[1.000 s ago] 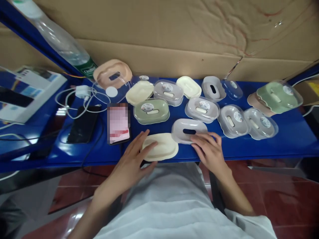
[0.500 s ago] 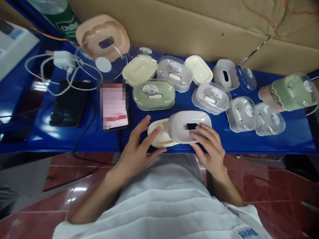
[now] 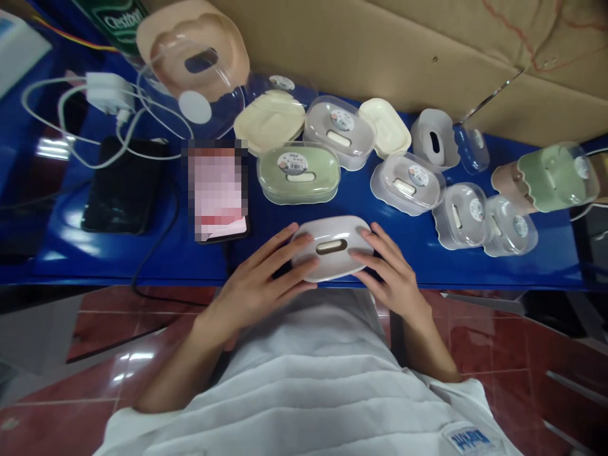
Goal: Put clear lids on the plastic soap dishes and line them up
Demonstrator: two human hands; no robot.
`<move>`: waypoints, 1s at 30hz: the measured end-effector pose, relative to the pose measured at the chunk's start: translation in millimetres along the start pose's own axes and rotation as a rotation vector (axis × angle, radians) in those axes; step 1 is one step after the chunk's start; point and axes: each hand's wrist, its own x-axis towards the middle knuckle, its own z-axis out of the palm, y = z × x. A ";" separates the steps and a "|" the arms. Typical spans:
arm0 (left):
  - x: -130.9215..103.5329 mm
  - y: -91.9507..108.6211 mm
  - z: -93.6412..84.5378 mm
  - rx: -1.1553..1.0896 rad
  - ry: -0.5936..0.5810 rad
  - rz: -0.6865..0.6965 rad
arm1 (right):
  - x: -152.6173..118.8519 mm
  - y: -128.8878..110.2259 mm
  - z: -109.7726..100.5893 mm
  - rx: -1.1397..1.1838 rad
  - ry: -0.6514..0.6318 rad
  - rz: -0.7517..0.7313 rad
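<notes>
A light grey oval soap box body (image 3: 327,268) lies slot-up at the table's front edge. Through its slot shows a strip of the cream base piece (image 3: 330,245); the rest of that piece is hidden under the grey body. My left hand (image 3: 261,275) grips the left end, fingertips on top. At the right end, my right hand (image 3: 392,272) holds it the same way. Behind it stand a green soap box (image 3: 299,180) and a grey soap box (image 3: 408,183), both with clear lids and round-cornered labels.
More lidded soap boxes (image 3: 463,218) stand to the right, beside stacked green and pinkish parts (image 3: 546,180). Loose cream pieces (image 3: 270,120) and a peach part (image 3: 194,57) lie behind. On the left are a phone (image 3: 218,190), a black device (image 3: 121,183) and a white charger cable (image 3: 61,114).
The grey body has moved left and now covers the cream piece. My left hand has come onto its left end; my right hand has stayed at its right end.
</notes>
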 end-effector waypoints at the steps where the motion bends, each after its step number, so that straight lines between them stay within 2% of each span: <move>1: 1.0 0.4 0.8 0.029 -0.003 0.019 | 0.2 1.1 0.6 0.003 -0.023 0.005; 4: 2.9 2.1 2.7 0.088 0.005 0.025 | 1.7 1.2 2.3 -0.013 -0.061 0.011; 13: 7.6 5.4 5.0 0.041 -0.033 -0.061 | 9.5 -2.8 0.5 -0.116 -0.103 -0.012; 19: 9.6 5.2 9.1 0.098 0.019 0.012 | 10.4 -1.1 1.2 -0.114 -0.060 -0.023; 25: 13.9 7.4 12.6 0.192 -0.075 -0.005 | 8.1 4.0 5.5 -0.095 -0.093 0.002; 28: 14.1 7.4 13.2 0.184 -0.073 0.000 | 5.5 3.5 7.1 -0.130 -0.100 -0.014; 30: 13.4 7.3 13.3 0.177 -0.057 -0.006 | 7.0 2.2 -1.7 -0.152 -0.115 -0.046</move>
